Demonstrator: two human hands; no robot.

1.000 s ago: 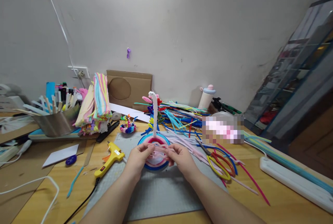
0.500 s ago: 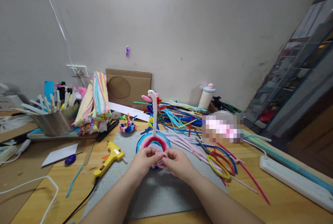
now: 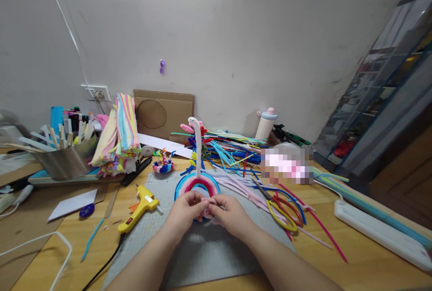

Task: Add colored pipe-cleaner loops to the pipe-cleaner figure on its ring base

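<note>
Over the grey mat (image 3: 216, 255) on the pale wooden bench (image 3: 313, 255), the left hand (image 3: 185, 212) and right hand (image 3: 229, 212) share a pinching grip on a bent, pale-pink fuzzy strip (image 3: 213, 220), mostly hidden. The hands partly block a round blue, pink and red fuzzy coil (image 3: 185, 186) just beyond. A silver metal pot (image 3: 72, 162) holds flat pale sticks (image 3: 61, 137). A yellow glue gun (image 3: 140, 210) lies left.

Soft light falls on the wall (image 3: 216, 34), while the shelves (image 3: 381, 75) (far right) look stretched and blurred.
</note>
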